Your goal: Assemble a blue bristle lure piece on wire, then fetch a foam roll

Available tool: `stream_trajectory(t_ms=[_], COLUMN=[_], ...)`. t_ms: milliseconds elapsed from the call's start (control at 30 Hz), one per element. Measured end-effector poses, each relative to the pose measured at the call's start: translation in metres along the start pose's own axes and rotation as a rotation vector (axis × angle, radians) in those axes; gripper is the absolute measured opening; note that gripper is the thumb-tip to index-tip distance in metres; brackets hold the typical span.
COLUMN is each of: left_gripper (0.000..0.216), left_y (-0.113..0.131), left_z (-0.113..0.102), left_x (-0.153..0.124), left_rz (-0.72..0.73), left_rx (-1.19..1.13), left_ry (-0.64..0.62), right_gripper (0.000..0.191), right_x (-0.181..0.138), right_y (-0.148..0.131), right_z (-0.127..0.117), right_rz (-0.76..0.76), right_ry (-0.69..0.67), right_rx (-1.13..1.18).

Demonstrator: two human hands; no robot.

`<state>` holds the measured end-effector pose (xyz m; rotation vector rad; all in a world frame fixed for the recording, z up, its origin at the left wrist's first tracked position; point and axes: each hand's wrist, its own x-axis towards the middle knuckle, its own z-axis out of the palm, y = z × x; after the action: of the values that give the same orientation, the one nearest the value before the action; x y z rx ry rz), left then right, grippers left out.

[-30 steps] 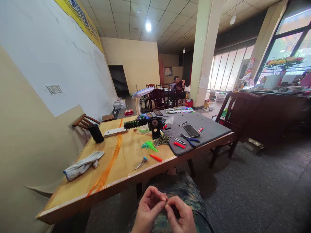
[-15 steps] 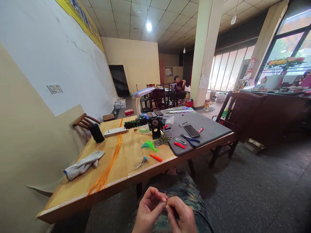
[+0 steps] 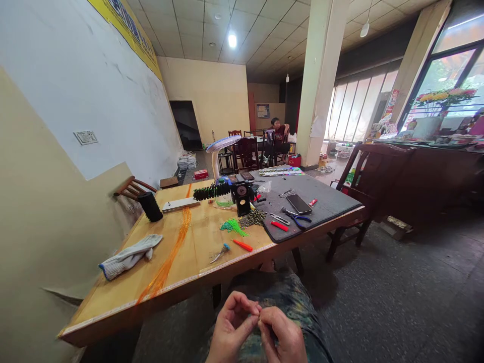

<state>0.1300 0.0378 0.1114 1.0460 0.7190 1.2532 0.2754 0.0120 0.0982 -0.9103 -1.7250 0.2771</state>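
My left hand (image 3: 231, 326) and my right hand (image 3: 283, 335) meet over my lap, below the near edge of the wooden table (image 3: 113, 307). Their fingertips pinch together around something very small, too tiny to name. On the table beyond them lie a small metal piece with a blue tip (image 3: 220, 253), an orange stick (image 3: 242, 245), a bunch of green strands (image 3: 232, 227) and a heap of small dark parts (image 3: 252, 219). A black clamp device (image 3: 242, 195) holding a dark bristly rod (image 3: 212, 191) stands behind them.
A grey mat (image 3: 325, 201) carries a phone (image 3: 298, 203), blue pliers (image 3: 297, 217) and a red tool (image 3: 279, 226). A white glove (image 3: 128, 256), orange strands (image 3: 170, 252) and a black spool (image 3: 150, 206) lie left. A wooden chair (image 3: 372, 176) stands right; a person (image 3: 279, 137) sits far back.
Both hands have stayed over my lap, with only slight shifts of the fingers as they pinch together. The view has moved a little.
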Motion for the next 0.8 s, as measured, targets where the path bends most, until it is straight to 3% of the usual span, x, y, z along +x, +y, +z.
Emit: stream_trajectory(t_ms=[800], left_gripper=[0.023], left_y=[0.005], left_z=[0.004], left_x=[0.000], left_rz=[-0.003], left_rx=[-0.012], left_ry=[-0.008], right_gripper=[0.009], right_x=[-0.009], right_y=[0.010], right_z=[0.005], right_rz=[0.054], right_ry=[-0.027], right_rx=[0.018])
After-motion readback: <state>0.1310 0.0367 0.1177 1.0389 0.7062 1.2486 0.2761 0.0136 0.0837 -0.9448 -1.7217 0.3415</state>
